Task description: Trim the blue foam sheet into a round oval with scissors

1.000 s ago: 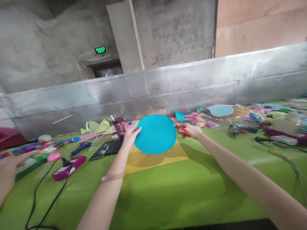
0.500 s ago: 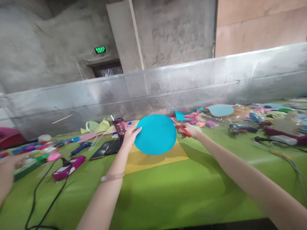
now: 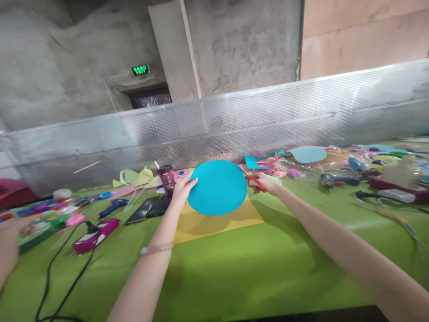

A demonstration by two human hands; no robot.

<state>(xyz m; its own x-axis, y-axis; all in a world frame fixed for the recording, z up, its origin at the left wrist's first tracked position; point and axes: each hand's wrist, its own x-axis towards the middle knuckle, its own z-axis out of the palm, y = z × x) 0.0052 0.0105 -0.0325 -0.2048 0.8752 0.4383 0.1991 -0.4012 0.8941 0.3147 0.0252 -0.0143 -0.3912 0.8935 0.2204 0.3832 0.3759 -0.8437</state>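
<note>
My left hand (image 3: 182,191) pinches the left edge of a round turquoise paper disc (image 3: 217,188) and holds it up above a yellow sheet (image 3: 214,221) on the green table (image 3: 234,268). My right hand (image 3: 264,182) is closed on red-handled scissors (image 3: 256,181), whose blades meet the disc's upper right edge. Both arms stretch far forward over the table.
A purple glue gun (image 3: 95,233) with a black cord, two dark phones (image 3: 149,209), a purple bottle (image 3: 166,178) and coloured craft bits lie at the left. Another person's hand (image 3: 11,237) is at the far left. Paper scraps, tools and cables crowd the right; a perforated metal barrier (image 3: 268,116) runs behind.
The other person's hand at the far left has shifted slightly over the coloured items. My hands, the disc and the scissors have hardly moved.
</note>
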